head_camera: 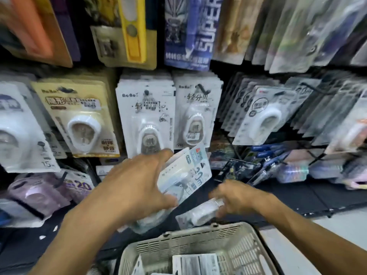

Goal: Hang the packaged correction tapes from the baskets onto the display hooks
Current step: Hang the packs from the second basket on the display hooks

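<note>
My left hand (133, 183) grips a stack of packaged correction tapes (188, 169), light blue and white cards fanned out to the right of my fingers. My right hand (236, 197) pinches a single white packaged correction tape (200, 213) just above the far rim of the beige plastic basket (234, 253). More packages lie inside the basket. Rows of white and cream correction tape packs (147, 116) hang on the display hooks directly above my hands.
Further packs hang to the left (79, 118) and right (264, 116) on the black wall. Pens and small items lie on the dark shelf (278, 167) at the right. Purple packs (37, 193) hang at the lower left. Taller packages fill the top row.
</note>
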`<state>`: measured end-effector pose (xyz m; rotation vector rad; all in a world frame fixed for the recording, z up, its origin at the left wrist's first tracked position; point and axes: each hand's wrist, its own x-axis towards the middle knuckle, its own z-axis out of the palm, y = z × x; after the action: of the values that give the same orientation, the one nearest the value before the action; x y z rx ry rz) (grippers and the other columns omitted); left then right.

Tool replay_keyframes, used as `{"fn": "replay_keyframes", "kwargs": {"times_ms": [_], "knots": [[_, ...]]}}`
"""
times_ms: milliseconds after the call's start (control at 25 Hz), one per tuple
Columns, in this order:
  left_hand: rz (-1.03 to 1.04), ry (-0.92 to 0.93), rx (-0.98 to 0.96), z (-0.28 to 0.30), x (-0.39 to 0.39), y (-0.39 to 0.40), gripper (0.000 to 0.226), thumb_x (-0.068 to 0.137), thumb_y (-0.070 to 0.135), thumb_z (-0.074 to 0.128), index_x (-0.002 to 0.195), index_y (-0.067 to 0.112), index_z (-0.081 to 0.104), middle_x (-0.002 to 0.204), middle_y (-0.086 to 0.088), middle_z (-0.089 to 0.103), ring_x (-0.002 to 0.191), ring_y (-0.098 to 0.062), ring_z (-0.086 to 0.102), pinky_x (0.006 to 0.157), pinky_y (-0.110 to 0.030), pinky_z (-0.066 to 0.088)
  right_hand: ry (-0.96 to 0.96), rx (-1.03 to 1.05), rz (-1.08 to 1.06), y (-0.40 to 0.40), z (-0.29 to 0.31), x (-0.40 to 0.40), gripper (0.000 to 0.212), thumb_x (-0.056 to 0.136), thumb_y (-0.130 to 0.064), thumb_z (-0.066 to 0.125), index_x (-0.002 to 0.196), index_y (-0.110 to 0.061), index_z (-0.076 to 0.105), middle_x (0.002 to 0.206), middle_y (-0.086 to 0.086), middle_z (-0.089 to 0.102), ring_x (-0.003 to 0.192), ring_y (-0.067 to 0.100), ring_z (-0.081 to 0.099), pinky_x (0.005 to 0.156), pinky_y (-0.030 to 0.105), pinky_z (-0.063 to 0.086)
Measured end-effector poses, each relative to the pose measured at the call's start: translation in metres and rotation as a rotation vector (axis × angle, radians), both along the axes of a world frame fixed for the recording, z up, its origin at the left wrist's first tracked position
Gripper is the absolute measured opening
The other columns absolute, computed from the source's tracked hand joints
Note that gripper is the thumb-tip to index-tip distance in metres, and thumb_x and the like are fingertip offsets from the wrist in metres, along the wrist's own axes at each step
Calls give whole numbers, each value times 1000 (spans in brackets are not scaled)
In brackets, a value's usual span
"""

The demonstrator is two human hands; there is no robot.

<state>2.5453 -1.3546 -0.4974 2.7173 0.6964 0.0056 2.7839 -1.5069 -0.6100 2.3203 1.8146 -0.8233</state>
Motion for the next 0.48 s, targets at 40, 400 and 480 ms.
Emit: {"fn": "replay_keyframes", "kwargs": {"times_ms": [40, 400, 480], "knots": [[9, -89, -29, 15, 3, -5, 86, 69, 64, 81, 132, 51, 24, 117, 22, 59, 106, -12, 59, 92, -33, 51, 114, 49, -85, -17, 33, 9, 16, 81, -35, 80, 80, -30, 64, 79, -10, 63, 81, 20, 63, 68, 33, 47], [157, -678, -279, 63, 26, -27, 53, 67, 46, 91, 106, 48, 55, 95, 30, 72, 87, 2, 70, 83, -41, 59, 923, 1097, -948, -88, 120, 4, 33, 84, -24, 69, 112, -10, 62, 75, 18, 72, 42, 26, 62, 35, 31, 49], [152, -712, -316, 60, 37, -32, 53, 65, 46, 91, 105, 49, 56, 93, 31, 73, 86, 0, 72, 83, -41, 59, 933, 1164, -1014, -84, 122, 3, 14, 91, -18, 67, 104, -14, 66, 73, 14, 72, 37, 24, 57, 33, 29, 44]]}}
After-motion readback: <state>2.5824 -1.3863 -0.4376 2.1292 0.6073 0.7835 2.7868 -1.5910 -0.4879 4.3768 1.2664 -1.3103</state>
